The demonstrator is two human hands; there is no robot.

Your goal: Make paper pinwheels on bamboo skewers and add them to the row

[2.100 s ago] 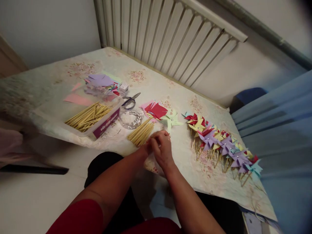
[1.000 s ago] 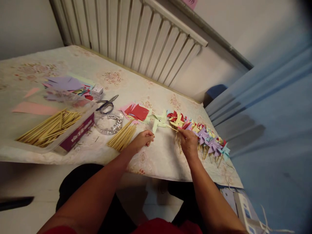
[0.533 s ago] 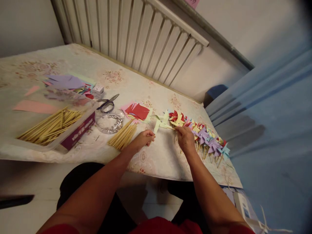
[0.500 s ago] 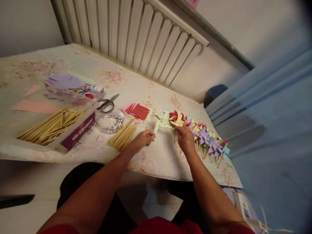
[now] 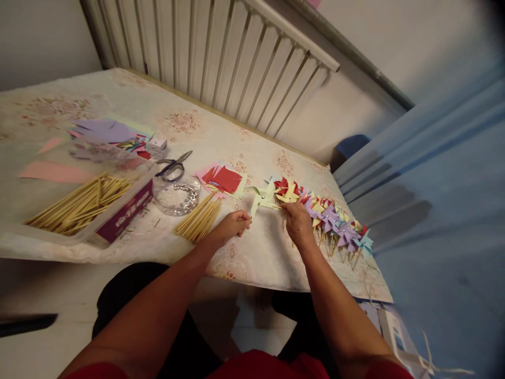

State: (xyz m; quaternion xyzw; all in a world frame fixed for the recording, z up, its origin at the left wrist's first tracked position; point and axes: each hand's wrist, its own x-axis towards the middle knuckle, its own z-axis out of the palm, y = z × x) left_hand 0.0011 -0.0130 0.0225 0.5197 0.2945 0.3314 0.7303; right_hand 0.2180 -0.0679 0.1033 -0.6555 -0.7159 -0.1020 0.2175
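A pale yellow-green paper pinwheel [image 5: 262, 198] with a shiny bead at its centre is held above the table, between my two hands. My right hand [image 5: 299, 223] is closed on its thin wooden stick, just right of the blades. Curled fingers of my left hand [image 5: 235, 224] meet the tip of the lower-left blade and seem to pinch it. Close to my left forearm lies a bundle of wooden sticks [image 5: 199, 218]. Many finished pinwheels [image 5: 329, 220] in red, yellow, purple and blue lie in a row beyond my right hand.
Red and other coloured paper squares [image 5: 224, 179] lie behind my left hand. Further left are a bag of shiny beads [image 5: 177, 198], scissors [image 5: 172, 167], a plastic box [image 5: 126, 210] of sticks and purple paper [image 5: 103, 131]. A radiator [image 5: 221, 58] stands behind the table; a blue curtain [image 5: 442, 200] hangs at right.
My right hand and the pinwheel have shifted very slightly. Both hands keep the same hold, and the things on the table stay where they were.
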